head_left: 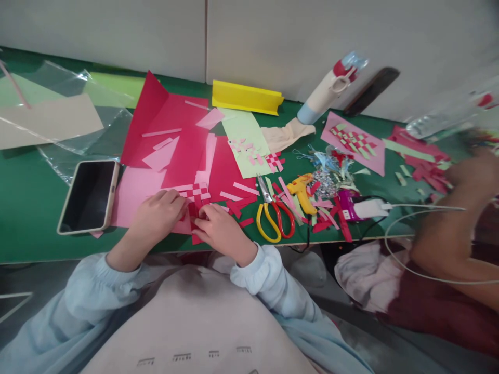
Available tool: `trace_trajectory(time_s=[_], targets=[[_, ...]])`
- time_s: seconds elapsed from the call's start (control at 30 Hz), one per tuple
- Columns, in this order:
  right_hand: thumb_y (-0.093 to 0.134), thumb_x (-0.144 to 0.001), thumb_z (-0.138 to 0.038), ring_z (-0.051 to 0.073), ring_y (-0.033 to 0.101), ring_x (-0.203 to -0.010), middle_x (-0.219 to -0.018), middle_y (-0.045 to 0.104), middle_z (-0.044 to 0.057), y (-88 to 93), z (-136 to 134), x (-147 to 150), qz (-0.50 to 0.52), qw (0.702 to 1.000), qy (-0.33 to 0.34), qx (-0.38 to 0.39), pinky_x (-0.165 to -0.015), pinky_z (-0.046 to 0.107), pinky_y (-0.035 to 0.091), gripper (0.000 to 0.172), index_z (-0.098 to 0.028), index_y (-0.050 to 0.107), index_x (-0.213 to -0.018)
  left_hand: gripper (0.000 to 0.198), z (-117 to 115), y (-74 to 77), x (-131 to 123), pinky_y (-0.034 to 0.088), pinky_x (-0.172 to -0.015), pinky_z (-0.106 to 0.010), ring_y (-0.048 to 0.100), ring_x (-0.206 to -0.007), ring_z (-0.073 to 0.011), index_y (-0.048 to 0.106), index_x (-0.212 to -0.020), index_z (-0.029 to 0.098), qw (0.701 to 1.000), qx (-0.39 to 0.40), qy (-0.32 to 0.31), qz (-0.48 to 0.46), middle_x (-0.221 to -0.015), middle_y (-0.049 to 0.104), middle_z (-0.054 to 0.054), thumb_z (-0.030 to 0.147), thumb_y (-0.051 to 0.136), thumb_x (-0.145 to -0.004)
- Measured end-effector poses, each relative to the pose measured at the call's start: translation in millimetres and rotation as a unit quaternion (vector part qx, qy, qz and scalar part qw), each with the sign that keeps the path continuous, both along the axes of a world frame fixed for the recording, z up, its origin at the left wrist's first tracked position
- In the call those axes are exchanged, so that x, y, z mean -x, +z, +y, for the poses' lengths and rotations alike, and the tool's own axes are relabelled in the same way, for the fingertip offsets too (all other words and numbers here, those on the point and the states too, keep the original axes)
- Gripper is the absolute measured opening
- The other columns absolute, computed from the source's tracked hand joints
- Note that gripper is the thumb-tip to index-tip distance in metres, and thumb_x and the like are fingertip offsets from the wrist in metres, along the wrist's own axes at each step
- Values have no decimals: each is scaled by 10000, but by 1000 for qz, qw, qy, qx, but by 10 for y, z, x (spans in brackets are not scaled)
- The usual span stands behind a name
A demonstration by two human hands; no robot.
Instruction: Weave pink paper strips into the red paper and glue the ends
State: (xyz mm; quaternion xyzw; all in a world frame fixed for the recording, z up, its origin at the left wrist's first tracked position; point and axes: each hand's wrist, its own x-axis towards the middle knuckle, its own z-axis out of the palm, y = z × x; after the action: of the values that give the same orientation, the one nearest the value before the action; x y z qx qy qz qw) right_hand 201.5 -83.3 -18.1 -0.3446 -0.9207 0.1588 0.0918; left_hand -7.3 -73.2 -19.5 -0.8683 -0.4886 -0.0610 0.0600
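Observation:
A small weave of red and pink paper strips (196, 195) lies on the green table (27, 208) near its front edge. My left hand (158, 212) rests on the weave's left side, fingers curled and pressing the pink strips. My right hand (217, 228) pinches a red strip at the weave's lower right. Red and pink paper sheets (175, 145) are spread behind the weave.
A phone (89, 196) lies face up to the left. Yellow-and-red scissors (273, 215), a yellow glue gun (302, 191) and paper scraps sit to the right. Another person's arm (448, 228) reaches in at far right. A yellow folded card (245, 97) and bottle (325, 93) stand behind.

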Motion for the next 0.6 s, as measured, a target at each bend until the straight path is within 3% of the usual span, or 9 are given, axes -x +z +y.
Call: trace_trajectory(time_s=[0.4,0.53,0.6], targets=[[537,-981,-306,243,518,-999,-1055,590,125,-15,0,3,8,1000,0,-6,-905,400,478,258,-136,707,-1077,227,9,-44,33,465,-618,-351,612,-729,-235,668,-807,186,999,-41,18,17,-831,663,-106,184,482,-936],[531,-982,-267,226,559,-1005,-1061,612,118,92,36,-47,47,998,-5,30,-917,379,480,240,-143,711,-1081,206,-67,1,-11,493,-655,-362,631,-762,-242,665,-862,163,997,-67,37,-9,-878,677,-115,187,477,-942],[473,-996,-208,200,599,-968,-1052,640,103,184,112,-99,84,993,-46,70,-886,349,491,264,-152,695,-1128,205,-119,20,-50,505,-672,-363,639,-780,-240,661,-901,154,995,-77,45,-36,-903,686,-114,206,469,-954]])
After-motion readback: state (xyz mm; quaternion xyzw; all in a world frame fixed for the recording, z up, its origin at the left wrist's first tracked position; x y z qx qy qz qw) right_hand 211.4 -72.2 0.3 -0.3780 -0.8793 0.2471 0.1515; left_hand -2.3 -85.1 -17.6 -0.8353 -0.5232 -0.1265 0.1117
